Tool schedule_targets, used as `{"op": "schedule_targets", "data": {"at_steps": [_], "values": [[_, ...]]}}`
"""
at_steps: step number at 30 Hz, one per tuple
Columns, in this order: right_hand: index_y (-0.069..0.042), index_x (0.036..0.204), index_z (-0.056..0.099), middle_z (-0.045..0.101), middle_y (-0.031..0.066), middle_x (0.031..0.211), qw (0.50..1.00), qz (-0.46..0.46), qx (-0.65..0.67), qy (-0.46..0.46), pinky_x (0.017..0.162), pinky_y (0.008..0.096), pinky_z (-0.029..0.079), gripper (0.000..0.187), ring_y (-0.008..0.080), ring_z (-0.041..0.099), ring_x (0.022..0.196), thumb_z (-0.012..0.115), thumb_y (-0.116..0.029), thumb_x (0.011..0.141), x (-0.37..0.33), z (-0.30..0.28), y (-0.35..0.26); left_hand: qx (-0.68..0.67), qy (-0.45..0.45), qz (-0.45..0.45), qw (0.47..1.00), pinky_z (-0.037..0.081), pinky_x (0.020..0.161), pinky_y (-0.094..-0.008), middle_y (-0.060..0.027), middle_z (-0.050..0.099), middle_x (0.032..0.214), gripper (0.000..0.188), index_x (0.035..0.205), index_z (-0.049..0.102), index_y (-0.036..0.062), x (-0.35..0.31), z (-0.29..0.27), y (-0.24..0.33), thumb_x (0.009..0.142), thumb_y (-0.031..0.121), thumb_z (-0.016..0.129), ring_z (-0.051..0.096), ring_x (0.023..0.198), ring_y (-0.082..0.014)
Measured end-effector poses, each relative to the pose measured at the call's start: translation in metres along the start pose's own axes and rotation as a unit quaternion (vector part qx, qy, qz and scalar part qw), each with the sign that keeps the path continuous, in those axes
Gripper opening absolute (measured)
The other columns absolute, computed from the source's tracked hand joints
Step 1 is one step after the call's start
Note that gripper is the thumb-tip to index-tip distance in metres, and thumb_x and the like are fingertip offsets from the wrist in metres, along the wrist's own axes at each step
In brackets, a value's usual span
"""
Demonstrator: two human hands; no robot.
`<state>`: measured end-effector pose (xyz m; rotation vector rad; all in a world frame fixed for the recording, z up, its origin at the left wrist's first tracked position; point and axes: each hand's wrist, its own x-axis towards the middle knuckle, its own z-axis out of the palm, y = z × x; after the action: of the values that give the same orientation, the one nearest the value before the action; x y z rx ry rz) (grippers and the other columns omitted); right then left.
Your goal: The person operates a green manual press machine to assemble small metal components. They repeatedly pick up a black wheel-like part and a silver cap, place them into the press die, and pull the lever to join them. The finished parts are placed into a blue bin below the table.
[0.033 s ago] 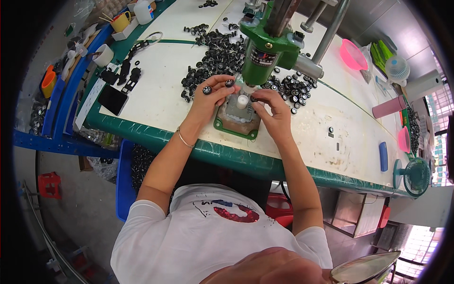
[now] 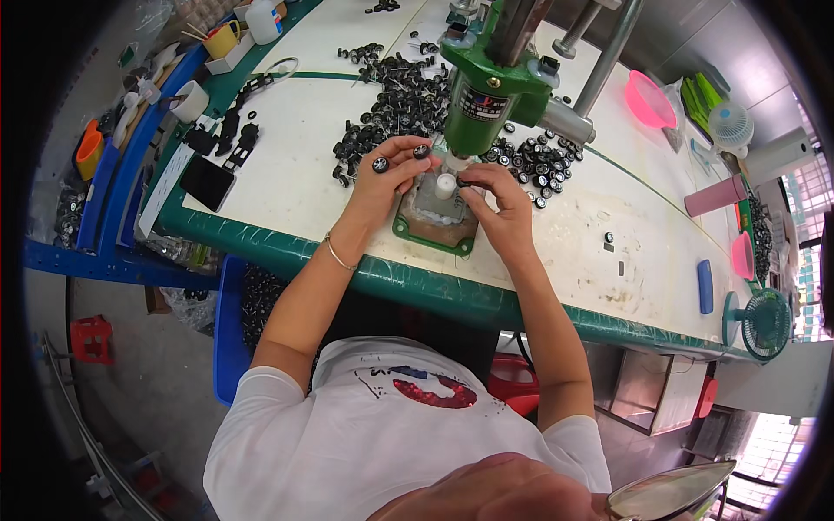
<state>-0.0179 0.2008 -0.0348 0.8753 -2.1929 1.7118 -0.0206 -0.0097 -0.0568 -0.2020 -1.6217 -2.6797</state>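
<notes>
My left hand (image 2: 391,170) is closed at the left of a green bench press (image 2: 476,113). It holds two small black toy wheels (image 2: 380,165) with silver spoked faces; whether an axle joins them is hidden. At the press's other side, the fingertips of my right hand (image 2: 499,198) pinch a small black wheel (image 2: 463,182), mostly covered by the fingers. Between the hands, a round white plastic seat (image 2: 446,186) stands on the press base (image 2: 434,233), below the ram. Both hands are close to this seat.
Behind my left hand lies a heap of black wheels with thin metal axles (image 2: 400,100). More loose wheels (image 2: 543,165) are piled right of the press. A phone (image 2: 208,183) lies at left, a blue block (image 2: 704,286) and small green fan (image 2: 766,323) at right.
My right hand has shifted very slightly left with the wheel, toward the white seat. My left hand has barely moved.
</notes>
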Motion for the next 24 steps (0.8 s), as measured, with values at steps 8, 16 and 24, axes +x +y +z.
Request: {"op": "schedule_targets", "data": {"at_steps": [8, 16, 24], "values": [[-0.003, 0.101, 0.067, 0.063, 0.0089, 0.103, 0.998, 0.038, -0.05, -0.02, 0.081, 0.0281, 0.048, 0.019, 0.0194, 0.061, 0.094, 0.068, -0.006, 0.083, 0.002, 0.013, -0.019, -0.027, 0.001, 0.008, 1.0, 0.037, 0.052, -0.016, -0.0092, 0.071, 0.095, 0.028, 0.111, 0.061, 0.0036, -0.003, 0.005, 0.003, 0.084, 0.004, 0.068, 0.06, 0.075, -0.0043], [-0.002, 0.105, 0.066, 0.06, 0.008, 0.103, 0.991, 0.117, 0.068, 0.015, 0.084, 0.0288, 0.047, 0.022, 0.0174, 0.06, 0.095, 0.066, -0.01, 0.085, -0.007, 0.025, 0.0, 0.008, -0.019, 0.021, 1.0, 0.037, 0.054, -0.0155, -0.0056, 0.07, 0.092, 0.029, 0.11, 0.064, 0.0036, -0.008, 0.01, 0.008, 0.082, 0.004, 0.07, 0.059, 0.075, -0.003], [0.001, 0.12, 0.055, 0.058, 0.0098, 0.113, 0.994, 0.097, 0.043, 0.021, 0.091, 0.0305, 0.046, 0.038, 0.0194, 0.06, 0.103, 0.065, -0.011, 0.086, -0.008, 0.021, -0.001, 0.197, -0.022, 0.125, 0.972, 0.045, 0.069, -0.0186, -0.0041, 0.07, 0.091, 0.036, 0.117, 0.065, 0.0035, -0.014, 0.025, 0.021, 0.082, 0.004, 0.07, 0.059, 0.078, -0.0042]]}}
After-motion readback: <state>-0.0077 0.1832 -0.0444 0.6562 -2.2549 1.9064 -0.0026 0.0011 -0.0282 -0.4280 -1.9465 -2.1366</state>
